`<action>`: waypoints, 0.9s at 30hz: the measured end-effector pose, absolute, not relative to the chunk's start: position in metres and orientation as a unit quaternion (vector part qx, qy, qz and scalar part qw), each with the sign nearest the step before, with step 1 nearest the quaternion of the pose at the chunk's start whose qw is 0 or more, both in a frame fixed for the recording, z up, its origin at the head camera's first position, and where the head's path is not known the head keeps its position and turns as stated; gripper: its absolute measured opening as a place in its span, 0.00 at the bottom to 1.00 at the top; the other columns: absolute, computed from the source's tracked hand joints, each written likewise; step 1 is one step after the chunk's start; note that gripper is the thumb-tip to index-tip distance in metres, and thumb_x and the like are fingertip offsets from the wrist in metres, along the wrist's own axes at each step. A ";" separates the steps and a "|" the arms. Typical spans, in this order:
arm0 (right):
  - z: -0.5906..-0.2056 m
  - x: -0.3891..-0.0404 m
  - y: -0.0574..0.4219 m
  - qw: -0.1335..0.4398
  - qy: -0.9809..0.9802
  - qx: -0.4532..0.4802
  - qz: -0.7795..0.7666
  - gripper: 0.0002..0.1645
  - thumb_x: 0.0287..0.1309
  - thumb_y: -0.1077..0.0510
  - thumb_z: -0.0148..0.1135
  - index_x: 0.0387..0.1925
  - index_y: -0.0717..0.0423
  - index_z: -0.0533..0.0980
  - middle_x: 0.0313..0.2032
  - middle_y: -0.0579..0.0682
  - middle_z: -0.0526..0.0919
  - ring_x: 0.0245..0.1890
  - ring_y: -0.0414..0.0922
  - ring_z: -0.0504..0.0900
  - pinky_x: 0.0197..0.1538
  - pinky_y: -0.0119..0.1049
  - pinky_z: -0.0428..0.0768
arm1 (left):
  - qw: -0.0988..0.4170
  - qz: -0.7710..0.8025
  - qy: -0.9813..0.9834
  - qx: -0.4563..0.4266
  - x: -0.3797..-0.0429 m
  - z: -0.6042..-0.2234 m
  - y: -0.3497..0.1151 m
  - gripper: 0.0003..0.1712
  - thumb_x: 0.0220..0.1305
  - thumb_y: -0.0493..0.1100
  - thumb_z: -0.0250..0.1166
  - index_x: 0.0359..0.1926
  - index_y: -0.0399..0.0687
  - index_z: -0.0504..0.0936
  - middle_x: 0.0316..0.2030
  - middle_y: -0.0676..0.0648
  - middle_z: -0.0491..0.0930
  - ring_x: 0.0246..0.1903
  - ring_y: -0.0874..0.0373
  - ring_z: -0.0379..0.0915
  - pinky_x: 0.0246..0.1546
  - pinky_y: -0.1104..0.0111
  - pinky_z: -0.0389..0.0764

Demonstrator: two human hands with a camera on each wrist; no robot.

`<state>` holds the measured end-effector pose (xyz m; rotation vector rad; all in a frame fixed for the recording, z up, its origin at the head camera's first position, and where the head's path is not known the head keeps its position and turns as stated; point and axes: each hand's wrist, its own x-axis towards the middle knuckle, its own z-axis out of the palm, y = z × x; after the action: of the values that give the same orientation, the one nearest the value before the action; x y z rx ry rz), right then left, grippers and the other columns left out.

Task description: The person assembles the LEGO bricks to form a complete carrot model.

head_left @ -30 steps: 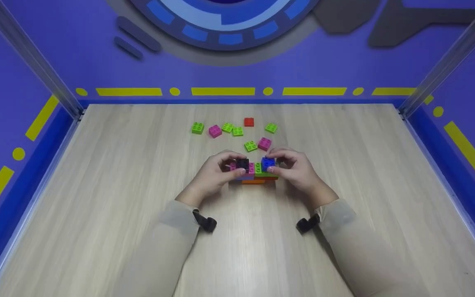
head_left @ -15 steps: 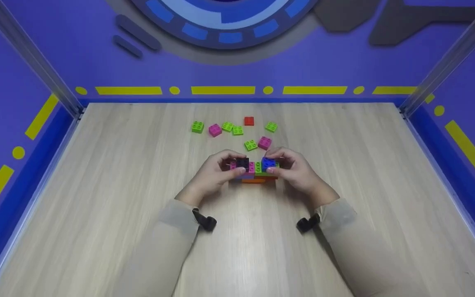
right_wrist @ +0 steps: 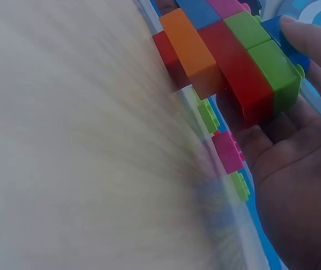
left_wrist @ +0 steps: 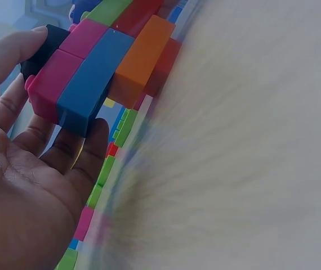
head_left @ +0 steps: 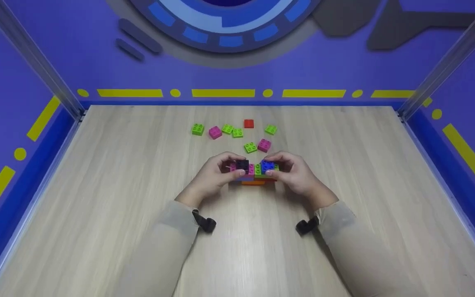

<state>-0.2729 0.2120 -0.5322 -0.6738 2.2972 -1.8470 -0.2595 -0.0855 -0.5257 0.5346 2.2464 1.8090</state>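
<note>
A stack of toy building bricks stands on the table between the hands. Its top left piece is a black brick (head_left: 242, 165), pinched by my left hand (head_left: 213, 175) between thumb and fingers. On the right, my right hand (head_left: 300, 175) pinches a dark blue brick (head_left: 267, 166) over green bricks (right_wrist: 276, 76). Pink bricks (left_wrist: 49, 84) lie beneath the black one. Lower down come a long blue brick (left_wrist: 94, 79) and a long red brick (right_wrist: 238, 72) side by side, then an orange brick (left_wrist: 142, 61) and another red brick (right_wrist: 170, 61) at the bottom. Whether the dark blue brick is fully seated I cannot tell.
Loose bricks lie behind the stack: several green ones, such as a green brick (head_left: 250, 147), a pink brick (head_left: 264, 145), another pink brick (head_left: 215, 132) and a red brick (head_left: 248, 123). Blue printed walls stand around the wooden table (head_left: 138, 165).
The dark blue brick and my right thumb and fingers have shifted slightly left over the stack. My left hand keeps its place on the black brick. The head view has tilted slightly.
</note>
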 end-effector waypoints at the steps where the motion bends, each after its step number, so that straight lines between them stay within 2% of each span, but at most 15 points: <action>1: -0.533 -0.273 0.212 0.060 0.758 -0.221 -0.610 0.20 0.71 0.67 0.75 0.61 0.67 0.85 0.61 0.61 0.88 0.59 0.41 0.87 0.63 0.29 0.86 | 0.103 0.613 0.762 0.181 -0.259 -0.526 -0.086 0.23 0.77 0.44 0.76 0.69 0.48 0.86 0.64 0.41 0.86 0.56 0.54 0.83 0.62 0.63 0.82; 13: -0.540 -0.272 0.213 0.066 0.761 -0.210 -0.610 0.24 0.69 0.65 0.78 0.64 0.64 0.84 0.62 0.60 0.88 0.57 0.44 0.88 0.61 0.31 0.88 | 0.093 0.623 0.755 0.180 -0.262 -0.533 -0.088 0.25 0.75 0.45 0.78 0.68 0.49 0.87 0.64 0.42 0.87 0.59 0.53 0.83 0.65 0.63 0.83; 19: -0.540 -0.274 0.212 0.064 0.768 -0.203 -0.605 0.26 0.68 0.65 0.80 0.65 0.62 0.83 0.62 0.61 0.88 0.57 0.47 0.88 0.62 0.31 0.87 | 0.091 0.651 0.735 0.165 -0.266 -0.533 -0.090 0.23 0.78 0.44 0.74 0.68 0.41 0.85 0.65 0.35 0.85 0.59 0.57 0.82 0.66 0.67 0.82; 23: -0.540 -0.273 0.210 0.068 0.770 -0.193 -0.604 0.27 0.66 0.66 0.81 0.65 0.62 0.83 0.63 0.61 0.88 0.59 0.48 0.87 0.63 0.30 0.86 | 0.066 0.683 0.719 0.114 -0.270 -0.532 -0.097 0.20 0.84 0.42 0.65 0.68 0.38 0.84 0.62 0.28 0.84 0.52 0.55 0.85 0.58 0.64 0.88; 27: -0.541 -0.272 0.208 0.073 0.770 -0.190 -0.605 0.28 0.66 0.66 0.81 0.65 0.63 0.83 0.64 0.62 0.87 0.60 0.49 0.86 0.64 0.30 0.86 | 0.031 0.697 0.715 0.049 -0.274 -0.526 -0.108 0.20 0.87 0.43 0.61 0.71 0.39 0.82 0.64 0.31 0.83 0.47 0.56 0.85 0.48 0.65 0.88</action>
<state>-0.2715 0.2082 -0.5408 -0.5709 2.3108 -1.8174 -0.2743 -0.1081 -0.5262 0.1494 2.2026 2.1465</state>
